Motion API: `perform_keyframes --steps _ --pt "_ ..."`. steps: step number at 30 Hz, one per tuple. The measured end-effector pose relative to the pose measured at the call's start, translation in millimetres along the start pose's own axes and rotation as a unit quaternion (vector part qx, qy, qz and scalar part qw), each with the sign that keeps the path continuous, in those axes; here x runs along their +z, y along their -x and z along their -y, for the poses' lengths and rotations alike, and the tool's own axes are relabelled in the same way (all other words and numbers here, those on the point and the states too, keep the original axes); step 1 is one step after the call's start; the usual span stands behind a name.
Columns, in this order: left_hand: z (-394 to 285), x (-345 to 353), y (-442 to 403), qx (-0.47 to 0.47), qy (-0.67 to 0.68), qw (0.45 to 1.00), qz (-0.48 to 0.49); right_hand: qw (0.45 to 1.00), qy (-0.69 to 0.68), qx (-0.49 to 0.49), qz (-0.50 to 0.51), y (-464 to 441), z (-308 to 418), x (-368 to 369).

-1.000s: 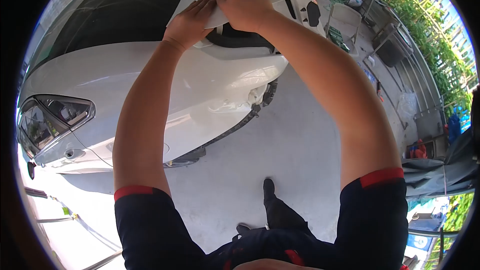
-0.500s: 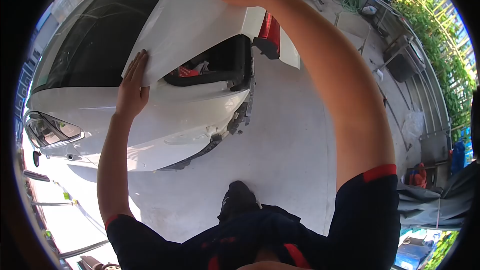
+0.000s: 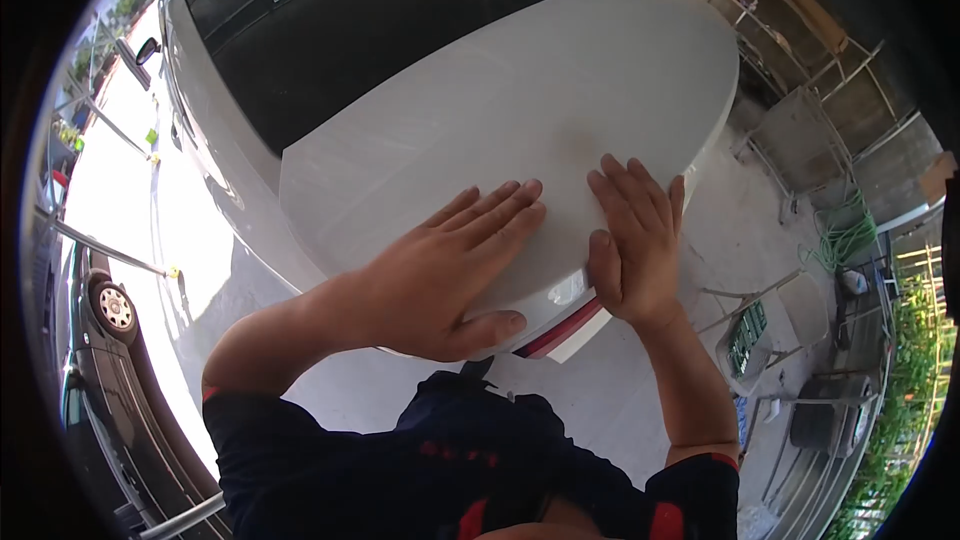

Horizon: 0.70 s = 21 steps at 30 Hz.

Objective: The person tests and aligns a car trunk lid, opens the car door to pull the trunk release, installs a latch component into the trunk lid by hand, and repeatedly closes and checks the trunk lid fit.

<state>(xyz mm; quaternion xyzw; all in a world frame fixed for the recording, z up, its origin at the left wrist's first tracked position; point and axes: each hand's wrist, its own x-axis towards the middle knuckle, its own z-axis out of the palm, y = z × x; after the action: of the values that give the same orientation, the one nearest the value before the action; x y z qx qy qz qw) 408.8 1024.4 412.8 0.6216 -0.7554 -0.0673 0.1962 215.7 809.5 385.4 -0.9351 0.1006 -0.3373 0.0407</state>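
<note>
A white car trunk lid (image 3: 430, 130) spreads out in front of me. My left hand (image 3: 450, 260) lies flat near its rear edge, fingers stretched out towards the right. To the right, my right hand (image 3: 640, 235) rests by the same edge with its fingers apart, pointing away from me. Neither hand holds anything. Between them, part of a red tail light (image 3: 565, 328) shows below the lid's edge. A dull smudge (image 3: 580, 140) marks the paint just beyond my fingertips.
The car's dark rear window (image 3: 350, 35) lies beyond the lid. A dark car (image 3: 110, 380) stands at the left. On the right are a folding chair (image 3: 795, 310), a coiled green hose (image 3: 845, 230) and a metal rack (image 3: 830, 70).
My view has swung over the trunk. Both hands are now closer together at the lid's rear edge. The side opening into the trunk, visible before, no longer shows.
</note>
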Motion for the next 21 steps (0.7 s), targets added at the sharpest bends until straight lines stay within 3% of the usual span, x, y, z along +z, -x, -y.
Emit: perform_keyframes --steps 3,6,8,10,12,14,15,18,21 --pt "-21 48 -56 -0.088 -0.048 0.995 0.012 0.998 -0.02 -0.058 0.025 24 -42 11" --pt "-35 95 -91 -0.172 -0.081 0.982 0.02 0.968 -0.192 -0.152 0.05 28 -139 21" --pt "-47 114 -110 -0.23 -0.13 0.963 0.053 0.973 -0.186 -0.135 0.001 8 -220 26" --pt "-55 138 -122 -0.286 -0.143 0.947 0.03 0.989 -0.146 -0.012 0.001 -24 -304 38" --pt "-64 148 -135 -0.319 -0.152 0.935 0.019 0.982 -0.185 0.04 0.001 -54 -399 66" --pt "-69 155 -146 -0.357 -0.173 0.917 0.035 0.994 -0.07 0.043 0.073 -67 -464 87" --pt "-70 162 -148 -0.364 -0.181 0.913 0.034 0.993 -0.012 0.043 0.108 -76 -485 93" --pt "-73 171 -161 -0.4 -0.196 0.893 0.056 0.987 -0.008 0.031 0.16 -71 -481 87" --pt "-72 179 -176 -0.44 -0.193 0.877 0.025 0.989 -0.029 0.028 0.144 -65 -486 93"
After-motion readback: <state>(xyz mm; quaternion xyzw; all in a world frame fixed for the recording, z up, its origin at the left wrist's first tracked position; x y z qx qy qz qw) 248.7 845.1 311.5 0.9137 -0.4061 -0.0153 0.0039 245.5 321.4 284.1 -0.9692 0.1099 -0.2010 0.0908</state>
